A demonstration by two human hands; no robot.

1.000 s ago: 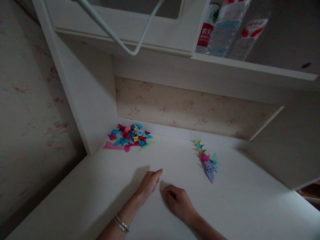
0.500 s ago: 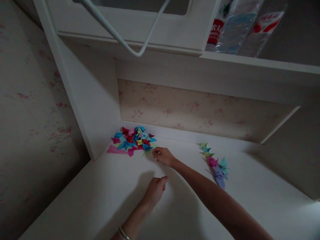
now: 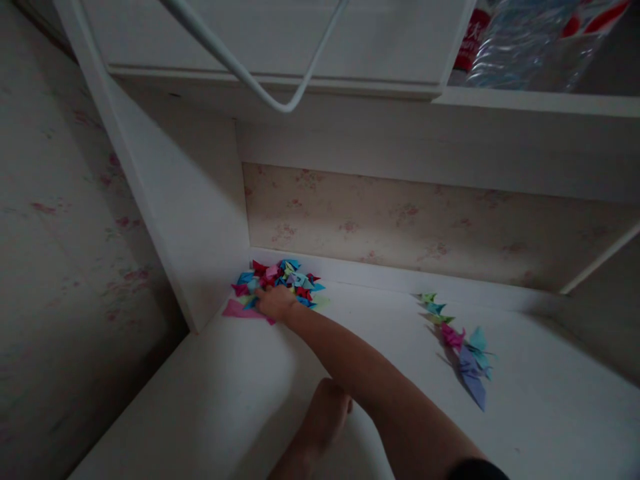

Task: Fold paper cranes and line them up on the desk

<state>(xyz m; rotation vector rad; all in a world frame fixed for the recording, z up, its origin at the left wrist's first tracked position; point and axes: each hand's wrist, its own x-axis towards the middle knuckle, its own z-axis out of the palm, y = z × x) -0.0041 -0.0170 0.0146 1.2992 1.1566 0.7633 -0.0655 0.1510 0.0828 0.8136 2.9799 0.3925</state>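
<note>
My right hand (image 3: 276, 302) reaches over the front of a pile of folded paper cranes (image 3: 301, 279) in blue, red, pink and yellow. Its fingers look apart at the pile's left front, close to a blue paper crane (image 3: 249, 304); whether they touch it is unclear. Lower down, my left hand (image 3: 327, 403) stays curled above the white desk, partly covered by my right forearm. I see nothing in it. A flat pink piece of paper (image 3: 241, 309) sticks out under the pile.
On the right, a slanting row of cranes includes a magenta crane (image 3: 452, 336) and a purple crane (image 3: 471, 371). A white rod (image 3: 240, 73) hangs in front of the cabinet. Plastic bottles (image 3: 525, 47) stand on the upper shelf. A side panel (image 3: 185, 200) bounds the desk's left.
My right hand has moved left onto the pile, its forearm now crossing over my left hand. The left hand sits slightly lower. The view has shifted a little.
</note>
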